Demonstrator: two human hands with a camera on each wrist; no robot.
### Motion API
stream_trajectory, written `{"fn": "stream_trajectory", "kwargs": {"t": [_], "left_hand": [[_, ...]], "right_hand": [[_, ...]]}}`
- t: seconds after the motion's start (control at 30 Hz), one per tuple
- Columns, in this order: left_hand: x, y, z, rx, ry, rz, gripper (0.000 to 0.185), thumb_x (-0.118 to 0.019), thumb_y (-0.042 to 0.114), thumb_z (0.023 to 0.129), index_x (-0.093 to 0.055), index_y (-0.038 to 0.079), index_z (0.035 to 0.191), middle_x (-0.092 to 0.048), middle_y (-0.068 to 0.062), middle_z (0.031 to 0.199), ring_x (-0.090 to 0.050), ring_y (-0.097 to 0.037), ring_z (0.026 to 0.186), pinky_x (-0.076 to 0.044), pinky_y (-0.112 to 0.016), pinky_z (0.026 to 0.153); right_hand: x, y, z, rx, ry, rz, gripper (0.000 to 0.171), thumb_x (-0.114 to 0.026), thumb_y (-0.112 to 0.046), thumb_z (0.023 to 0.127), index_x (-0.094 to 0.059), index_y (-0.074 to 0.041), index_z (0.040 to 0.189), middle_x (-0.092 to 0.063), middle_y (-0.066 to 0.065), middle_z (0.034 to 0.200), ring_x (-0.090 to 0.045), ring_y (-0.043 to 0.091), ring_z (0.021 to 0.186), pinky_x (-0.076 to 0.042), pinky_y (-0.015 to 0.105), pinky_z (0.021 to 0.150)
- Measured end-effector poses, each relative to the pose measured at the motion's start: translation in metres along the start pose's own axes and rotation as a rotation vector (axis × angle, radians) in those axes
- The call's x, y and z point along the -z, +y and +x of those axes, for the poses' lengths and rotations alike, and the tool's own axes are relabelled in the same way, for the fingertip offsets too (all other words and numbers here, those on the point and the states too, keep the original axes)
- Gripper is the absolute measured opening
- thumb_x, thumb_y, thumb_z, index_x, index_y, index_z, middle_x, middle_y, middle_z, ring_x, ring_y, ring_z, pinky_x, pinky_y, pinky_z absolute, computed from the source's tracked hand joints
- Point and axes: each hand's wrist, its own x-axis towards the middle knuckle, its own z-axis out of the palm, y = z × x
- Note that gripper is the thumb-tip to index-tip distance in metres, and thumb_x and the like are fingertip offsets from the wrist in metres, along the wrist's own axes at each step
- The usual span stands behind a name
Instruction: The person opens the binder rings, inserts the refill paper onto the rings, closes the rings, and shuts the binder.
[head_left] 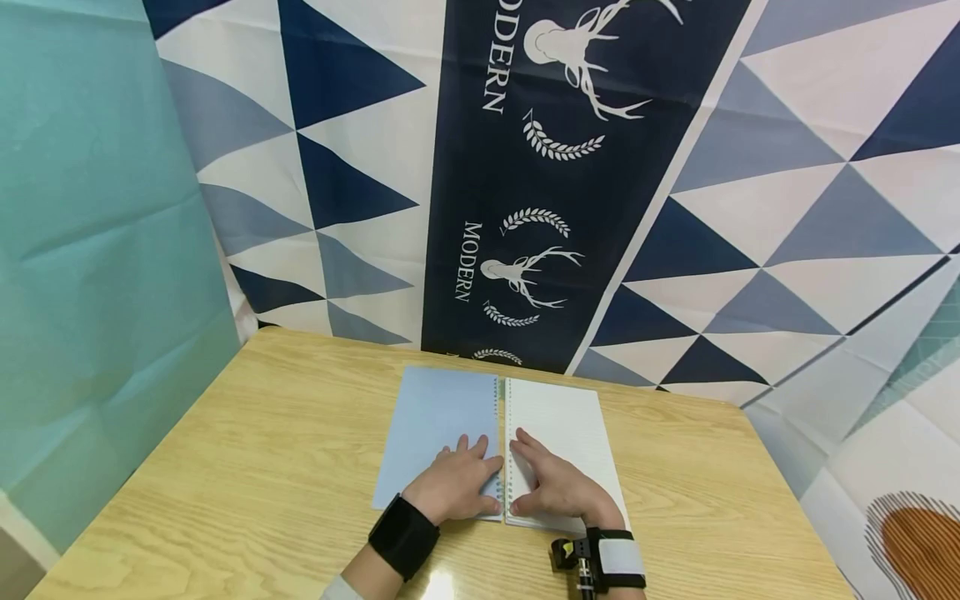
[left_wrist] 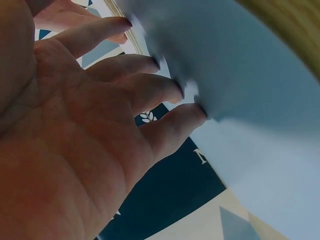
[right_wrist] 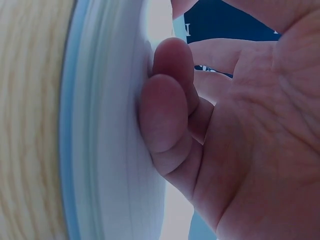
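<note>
A spiral notebook lies spread on the table, its light blue cover [head_left: 444, 408] to the left and a white lined page [head_left: 558, 417] to the right. Between the two halves runs the ring binding [head_left: 501, 492]. My left hand [head_left: 453, 485] rests on the lower part of the cover, fingers spread, fingertips [left_wrist: 196, 116] touching the blue surface. On the lower left of the page is my right hand [head_left: 558, 485], its fingertips [right_wrist: 164, 117] against the paper and its thumb near the binding. Neither hand grips anything.
The wooden table [head_left: 285, 442] reaches to a patterned cloth [head_left: 360, 150] hung behind it. A teal cloth [head_left: 97, 250] hangs at the left. A black band [head_left: 405, 537] circles the left wrist; a strap with a small camera [head_left: 573, 554] is on the right.
</note>
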Motion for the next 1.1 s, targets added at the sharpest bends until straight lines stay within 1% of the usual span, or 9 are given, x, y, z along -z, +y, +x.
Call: {"fn": "stream_trajectory", "kwargs": {"t": [0.23, 0.4, 0.6, 0.73, 0.83, 0.97, 1.1], "left_hand": [[0.0013, 0.0034, -0.0006, 0.001, 0.003, -0.010, 0.066, -0.075, 0.050, 0.088, -0.056, 0.023, 0.146, -0.042, -0.018, 0.160, -0.040, -0.048, 0.146, -0.042, -0.065, 0.110], [0.0010, 0.0040, -0.0001, 0.002, 0.012, 0.010, 0.067, -0.074, 0.052, 0.088, -0.056, 0.024, 0.146, -0.042, -0.017, 0.160, -0.040, -0.048, 0.146, -0.042, -0.065, 0.110], [-0.0006, 0.0031, 0.0001, 0.003, 0.017, 0.011, 0.068, -0.074, 0.052, 0.087, -0.056, 0.024, 0.146, -0.042, -0.017, 0.160, -0.040, -0.047, 0.146, -0.042, -0.065, 0.110], [0.0006, 0.0029, -0.0005, -0.001, 0.003, 0.007, 0.068, -0.073, 0.053, 0.089, -0.055, 0.025, 0.148, -0.041, -0.017, 0.161, -0.039, -0.047, 0.147, -0.042, -0.064, 0.111], [0.0032, 0.0027, -0.0009, -0.003, -0.014, 0.007, 0.067, -0.071, 0.052, 0.090, -0.053, 0.025, 0.149, -0.040, -0.017, 0.162, -0.038, -0.047, 0.148, -0.041, -0.064, 0.111], [0.0050, 0.0024, -0.0011, 0.000, -0.026, 0.009, 0.061, -0.068, 0.048, 0.095, -0.053, 0.025, 0.149, -0.040, -0.016, 0.162, -0.038, -0.045, 0.148, -0.042, -0.062, 0.112], [0.0038, 0.0033, -0.0007, -0.004, 0.003, 0.037, 0.050, -0.064, 0.041, 0.099, -0.056, 0.026, 0.146, -0.044, -0.015, 0.160, -0.042, -0.045, 0.146, -0.045, -0.062, 0.109]], "right_hand": [[0.0003, -0.0005, -0.0012, 0.002, 0.001, 0.014, 0.104, -0.091, -0.011, 0.065, -0.038, 0.002, 0.154, -0.016, 0.019, 0.170, -0.021, 0.043, 0.155, -0.029, 0.061, 0.120], [0.0008, -0.0021, -0.0017, 0.004, 0.005, -0.014, 0.103, -0.090, -0.011, 0.067, -0.039, 0.001, 0.155, -0.017, 0.019, 0.170, -0.022, 0.044, 0.155, -0.032, 0.061, 0.119], [0.0009, -0.0044, -0.0013, -0.013, 0.001, 0.013, 0.103, -0.091, -0.012, 0.066, -0.039, 0.000, 0.155, -0.017, 0.018, 0.170, -0.022, 0.044, 0.155, -0.033, 0.060, 0.119], [0.0012, -0.0038, -0.0017, -0.009, 0.001, 0.015, 0.102, -0.091, -0.012, 0.067, -0.040, 0.000, 0.154, -0.017, 0.018, 0.170, -0.022, 0.044, 0.155, -0.033, 0.061, 0.118], [0.0018, -0.0023, -0.0023, -0.001, 0.005, 0.006, 0.093, -0.087, -0.014, 0.074, -0.041, -0.001, 0.154, -0.019, 0.018, 0.170, -0.023, 0.044, 0.155, -0.033, 0.062, 0.118], [0.0017, -0.0019, -0.0027, 0.017, 0.019, -0.016, 0.078, -0.077, -0.017, 0.087, -0.041, 0.001, 0.153, -0.020, 0.020, 0.169, -0.024, 0.044, 0.155, -0.030, 0.064, 0.119], [-0.0001, -0.0022, -0.0024, 0.015, 0.043, -0.044, 0.067, -0.068, -0.017, 0.094, -0.042, 0.001, 0.153, -0.022, 0.019, 0.169, -0.025, 0.044, 0.154, -0.028, 0.064, 0.120]]}}
